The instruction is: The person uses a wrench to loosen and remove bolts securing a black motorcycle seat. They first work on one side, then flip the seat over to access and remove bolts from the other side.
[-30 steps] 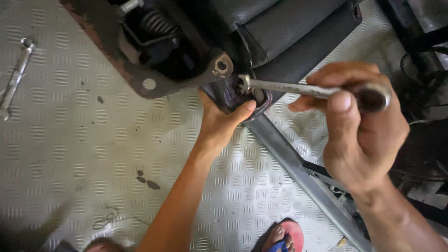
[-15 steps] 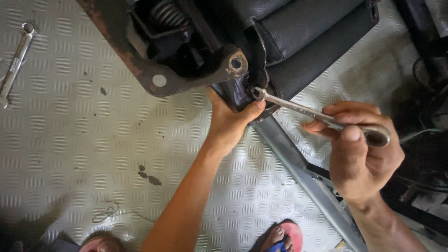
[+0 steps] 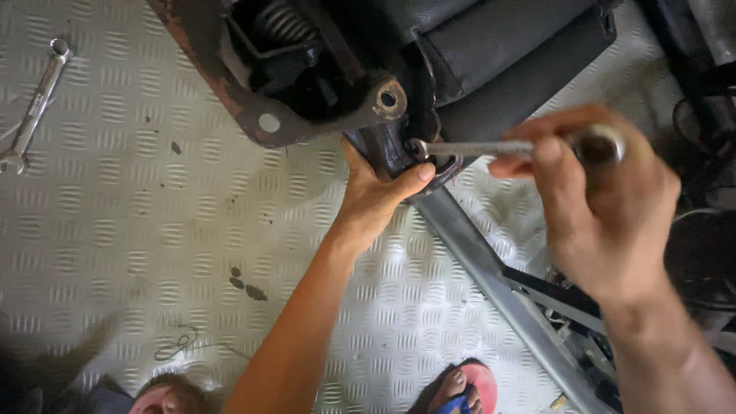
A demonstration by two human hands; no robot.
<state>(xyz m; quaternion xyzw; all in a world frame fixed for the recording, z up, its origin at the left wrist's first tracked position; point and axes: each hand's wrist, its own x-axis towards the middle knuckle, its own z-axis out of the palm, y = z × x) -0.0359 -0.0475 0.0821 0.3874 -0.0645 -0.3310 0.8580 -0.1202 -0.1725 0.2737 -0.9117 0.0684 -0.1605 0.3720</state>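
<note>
**Wrench lies level, head to the left of your right hand**

Your right hand [image 3: 606, 203], in the right of the frame, is closed around the far end of a metal wrench [image 3: 475, 147]. The fingers wrap the handle, and the picture is a little blurred there. The long axis of the wrench runs almost horizontal across the upper middle of the frame. Its working end sits on a fastener at the dark bracket [image 3: 399, 149], so the bracket lies to the left of your right hand, along the handle.

Your left hand [image 3: 379, 195] is the nearer one to the bracket. It comes up from the lower centre and cups the bracket from below, thumb pressed on its right edge, just under the wrench head.

A second wrench [image 3: 34, 107] lies on the checker-plate floor [image 3: 138, 253] in the upper left, well apart from both hands.
</note>
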